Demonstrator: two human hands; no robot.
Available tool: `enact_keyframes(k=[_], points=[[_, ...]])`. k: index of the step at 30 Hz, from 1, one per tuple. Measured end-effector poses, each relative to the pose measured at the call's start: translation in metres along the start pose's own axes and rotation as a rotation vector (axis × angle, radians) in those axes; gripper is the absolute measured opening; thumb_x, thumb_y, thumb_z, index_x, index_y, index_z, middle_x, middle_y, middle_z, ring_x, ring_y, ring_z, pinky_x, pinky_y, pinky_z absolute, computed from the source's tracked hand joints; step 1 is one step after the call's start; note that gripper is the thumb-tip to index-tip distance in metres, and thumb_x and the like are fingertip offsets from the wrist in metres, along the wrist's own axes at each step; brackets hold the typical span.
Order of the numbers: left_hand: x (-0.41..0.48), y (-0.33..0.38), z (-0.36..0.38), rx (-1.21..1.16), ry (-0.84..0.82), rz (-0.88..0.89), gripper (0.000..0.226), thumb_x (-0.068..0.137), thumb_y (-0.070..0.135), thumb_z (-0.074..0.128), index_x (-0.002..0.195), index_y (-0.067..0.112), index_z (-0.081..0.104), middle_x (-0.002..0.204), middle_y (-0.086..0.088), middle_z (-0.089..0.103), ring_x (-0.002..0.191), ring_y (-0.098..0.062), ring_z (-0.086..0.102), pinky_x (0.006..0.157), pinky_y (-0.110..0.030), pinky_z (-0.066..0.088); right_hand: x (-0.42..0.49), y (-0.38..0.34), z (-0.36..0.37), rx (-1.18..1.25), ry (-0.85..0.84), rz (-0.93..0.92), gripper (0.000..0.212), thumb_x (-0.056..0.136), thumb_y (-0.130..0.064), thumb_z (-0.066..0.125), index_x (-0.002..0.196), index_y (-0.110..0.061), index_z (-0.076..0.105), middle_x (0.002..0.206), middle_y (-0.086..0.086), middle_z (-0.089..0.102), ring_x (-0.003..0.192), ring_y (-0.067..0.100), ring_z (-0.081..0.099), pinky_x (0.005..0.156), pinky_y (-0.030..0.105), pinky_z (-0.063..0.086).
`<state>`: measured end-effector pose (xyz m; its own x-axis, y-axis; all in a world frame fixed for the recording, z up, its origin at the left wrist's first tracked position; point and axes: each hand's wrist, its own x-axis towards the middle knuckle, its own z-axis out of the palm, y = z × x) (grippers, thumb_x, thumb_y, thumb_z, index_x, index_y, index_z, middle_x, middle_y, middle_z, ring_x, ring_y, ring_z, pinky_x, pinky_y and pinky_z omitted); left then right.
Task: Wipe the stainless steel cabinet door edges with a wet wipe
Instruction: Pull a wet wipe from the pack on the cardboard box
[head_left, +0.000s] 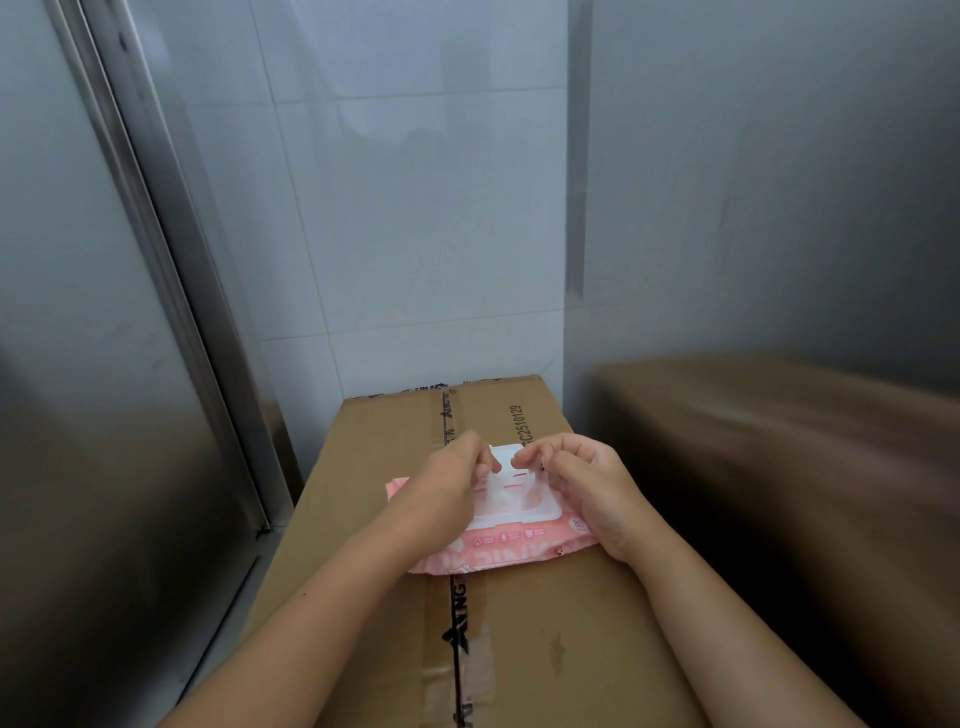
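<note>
Wet wipe pack (498, 555) lies on the cardboard box (545, 649); your left hand (441, 488) and right hand (592, 488) both pinch its white lid (511, 478). Pull sharply and the light pack could lift or skid.

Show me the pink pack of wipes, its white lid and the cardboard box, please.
pink pack of wipes (498, 553), head view, printed pink wrapper at the near edge
white lid (511, 480), head view, middle of the flap
cardboard box (545, 639), head view, bare top panel
</note>
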<state>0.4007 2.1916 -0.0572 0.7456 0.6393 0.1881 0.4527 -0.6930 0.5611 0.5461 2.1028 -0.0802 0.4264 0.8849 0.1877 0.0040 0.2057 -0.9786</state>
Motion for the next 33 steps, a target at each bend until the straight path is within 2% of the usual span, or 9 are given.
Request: enact_keyframes(k=[6,9,12,15,19,21,26,29,33], points=[[-0.0034,-0.0039,-0.0006,-0.164,0.032,0.015,0.023,0.099,0.013,0.039,0.081,0.027,0.043,0.104,0.003,0.061,0.100,-0.016,0.053,0.084,-0.030,0.042,-0.0007,-0.0010,0.0011,-0.011,0.006,-0.002,0.021,0.088,-0.001,0.048,0.082,-0.003,0.069,0.088,0.006,0.069,0.081,0.011,0.062,0.071,0.024,0.050],[-0.0046,-0.0074,0.0010,-0.148,-0.024,0.017,0.008,0.096,0.025,0.050,0.090,0.032,0.049,0.104,0.015,0.058,0.101,-0.003,0.052,0.074,-0.005,0.037,-0.0017,-0.0015,0.0014,0.006,0.000,-0.001,0.021,0.088,0.000,0.048,0.082,-0.003,0.068,0.086,0.005,0.069,0.079,0.013,0.062,0.068,0.023,0.050],[-0.0048,-0.0088,0.0030,-0.073,-0.004,0.013,0.009,0.092,0.028,0.056,0.101,0.029,0.052,0.107,0.018,0.054,0.100,0.002,0.048,0.068,0.008,0.026,-0.0018,-0.0022,0.0013,-0.006,-0.007,-0.002,0.021,0.088,0.000,0.047,0.085,0.000,0.068,0.086,0.004,0.069,0.077,0.009,0.062,0.065,0.019,0.050],[-0.0034,-0.0079,0.0046,-0.022,0.046,0.015,0.019,0.092,0.025,0.057,0.110,0.022,0.055,0.114,0.011,0.055,0.098,0.001,0.046,0.068,0.009,0.024,-0.0017,-0.0018,0.0012,-0.023,0.000,-0.006,0.021,0.088,0.000,0.047,0.085,0.000,0.068,0.087,0.003,0.069,0.080,0.006,0.063,0.067,0.017,0.050],[-0.0035,-0.0092,0.0049,0.013,0.025,0.007,0.040,0.090,0.030,0.059,0.127,0.020,0.047,0.126,0.009,0.051,0.112,-0.003,0.047,0.078,-0.005,0.029,-0.0023,-0.0015,0.0004,-0.022,0.000,0.001,0.023,0.088,0.000,0.047,0.084,-0.001,0.069,0.087,0.003,0.069,0.081,0.007,0.063,0.064,0.017,0.050],[-0.0040,-0.0098,0.0048,0.066,0.008,-0.004,0.036,0.091,0.033,0.058,0.124,0.020,0.051,0.125,0.008,0.051,0.112,-0.004,0.047,0.081,-0.012,0.031,-0.0026,-0.0016,0.0008,-0.045,0.000,0.000,0.023,0.088,-0.001,0.047,0.083,-0.003,0.070,0.087,0.001,0.070,0.079,0.003,0.064,0.063,0.016,0.049],[-0.0056,-0.0082,0.0037,0.024,0.062,-0.008,0.005,0.091,0.024,0.058,0.089,0.025,0.054,0.115,0.006,0.055,0.103,-0.005,0.048,0.065,-0.010,0.029,-0.0022,-0.0020,0.0021,-0.057,0.002,-0.002,0.024,0.088,-0.001,0.047,0.082,-0.004,0.070,0.085,-0.001,0.070,0.079,0.001,0.063,0.065,0.015,0.049],[-0.0068,-0.0083,0.0041,-0.059,0.095,-0.018,0.023,0.091,0.020,0.057,0.073,0.029,0.047,0.112,0.010,0.057,0.100,-0.002,0.049,0.068,-0.003,0.033,-0.0022,-0.0021,0.0021,-0.074,0.003,-0.001,0.024,0.089,-0.001,0.047,0.082,-0.003,0.070,0.084,-0.002,0.071,0.077,0.000,0.064,0.062,0.014,0.048],[-0.0092,-0.0044,0.0038,-0.203,0.155,0.018,0.021,0.092,0.016,0.057,0.073,0.024,0.050,0.101,0.020,0.058,0.100,0.000,0.052,0.077,-0.009,0.037,-0.0024,-0.0020,0.0016,-0.128,0.005,-0.002,0.023,0.090,-0.003,0.047,0.085,-0.002,0.070,0.087,-0.002,0.071,0.082,0.003,0.063,0.065,0.015,0.046]])
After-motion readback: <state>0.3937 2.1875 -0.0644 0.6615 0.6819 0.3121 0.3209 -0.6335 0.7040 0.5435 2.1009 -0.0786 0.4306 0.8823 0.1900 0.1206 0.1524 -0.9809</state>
